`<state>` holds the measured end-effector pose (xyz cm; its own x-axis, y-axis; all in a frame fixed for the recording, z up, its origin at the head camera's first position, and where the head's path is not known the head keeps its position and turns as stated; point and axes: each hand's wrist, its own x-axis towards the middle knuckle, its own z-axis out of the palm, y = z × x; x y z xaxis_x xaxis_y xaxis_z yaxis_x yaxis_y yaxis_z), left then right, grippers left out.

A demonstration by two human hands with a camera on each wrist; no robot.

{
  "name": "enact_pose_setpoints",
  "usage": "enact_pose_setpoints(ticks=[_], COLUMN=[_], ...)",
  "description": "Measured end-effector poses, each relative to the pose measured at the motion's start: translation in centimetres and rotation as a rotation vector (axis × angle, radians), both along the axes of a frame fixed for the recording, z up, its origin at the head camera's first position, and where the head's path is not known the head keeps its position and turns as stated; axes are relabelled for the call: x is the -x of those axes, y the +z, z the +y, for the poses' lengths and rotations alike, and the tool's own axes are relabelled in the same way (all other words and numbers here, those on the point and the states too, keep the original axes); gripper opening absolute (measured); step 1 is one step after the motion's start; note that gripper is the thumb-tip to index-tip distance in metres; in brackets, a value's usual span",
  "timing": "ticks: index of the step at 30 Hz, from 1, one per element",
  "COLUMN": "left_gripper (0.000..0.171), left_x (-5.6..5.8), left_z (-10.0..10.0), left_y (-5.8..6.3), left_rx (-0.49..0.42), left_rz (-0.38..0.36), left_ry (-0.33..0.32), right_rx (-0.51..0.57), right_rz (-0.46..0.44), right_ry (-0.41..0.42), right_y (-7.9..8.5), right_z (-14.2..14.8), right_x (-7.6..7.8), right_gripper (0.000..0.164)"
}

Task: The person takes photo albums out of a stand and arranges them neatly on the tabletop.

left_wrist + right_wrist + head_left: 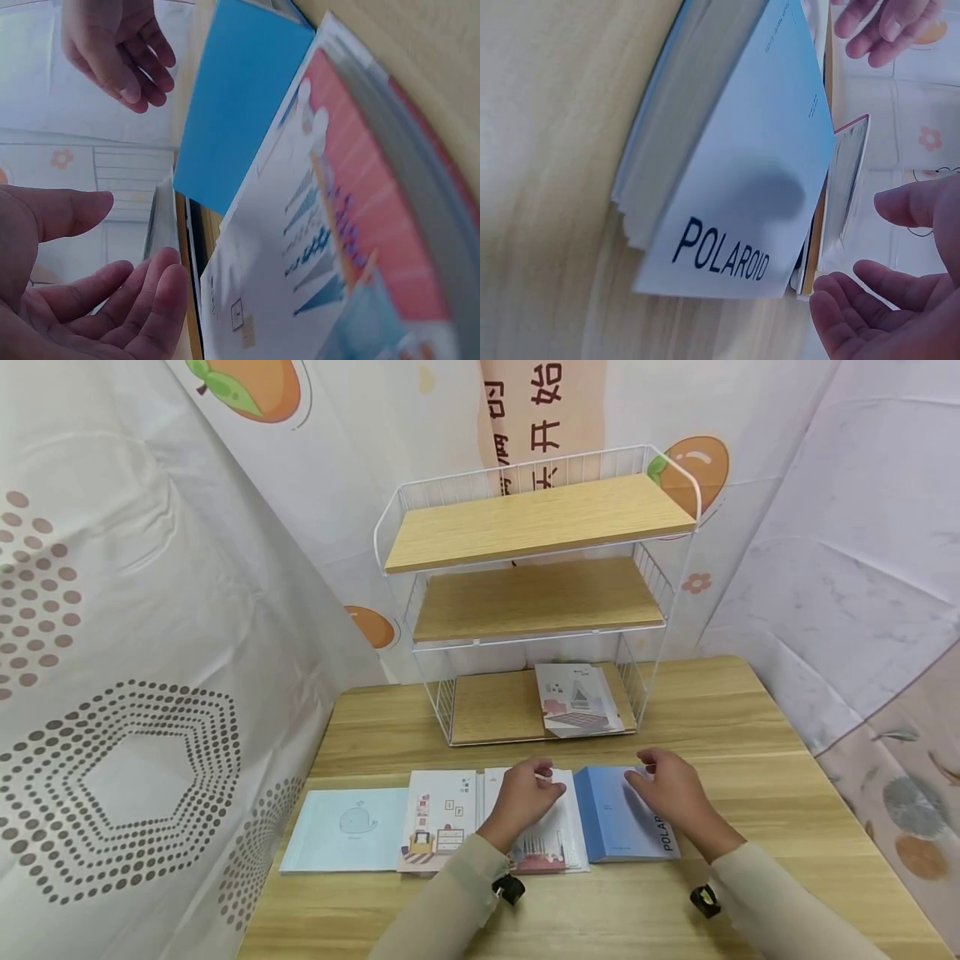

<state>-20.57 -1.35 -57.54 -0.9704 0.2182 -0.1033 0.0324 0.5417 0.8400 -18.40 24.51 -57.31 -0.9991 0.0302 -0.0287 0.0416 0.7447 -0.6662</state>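
My left hand (525, 797) hovers over a white album (551, 839) with a red-bottomed drawing on its cover, partly covering it in the head view. Its fingers are loosely bent, with a gap to the thumb and nothing held. To the right, my right hand (667, 789) hangs above the blue POLAROID album (622, 827), fingers relaxed and holding nothing. In the right wrist view a shadow falls on that album's cover (742, 187). Left of these lie a white album with a room drawing (442, 802) and a pale blue whale album (322, 835), all in one row.
Behind the row stands a white wire rack with three wooden shelves (525, 602). Another illustrated album (577, 697) lies on its bottom shelf, toward the right. Wooden table (727, 718) surrounds the rack, and printed cloth (187, 568) hangs at the back and sides.
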Motion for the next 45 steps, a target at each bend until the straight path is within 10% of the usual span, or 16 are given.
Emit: enact_pose_setpoints(ticks=[25, 45], left_gripper=[0.08, 0.052], left_x=[5.9, 9.3], left_z=[1.5, 1.8], left_y=[-0.3, -0.7], left_rx=[-0.005, -0.07], left_rz=[-0.088, -0.059], left_ry=[0.117, 0.277], right_rx=[0.048, -0.009], right_rz=[-0.027, -0.05], right_ry=[-0.025, -0.133], right_y=[-0.5, -1.2], right_z=[-1.7, -3.5], right_x=[6.1, 8.8], right_gripper=[0.065, 0.05])
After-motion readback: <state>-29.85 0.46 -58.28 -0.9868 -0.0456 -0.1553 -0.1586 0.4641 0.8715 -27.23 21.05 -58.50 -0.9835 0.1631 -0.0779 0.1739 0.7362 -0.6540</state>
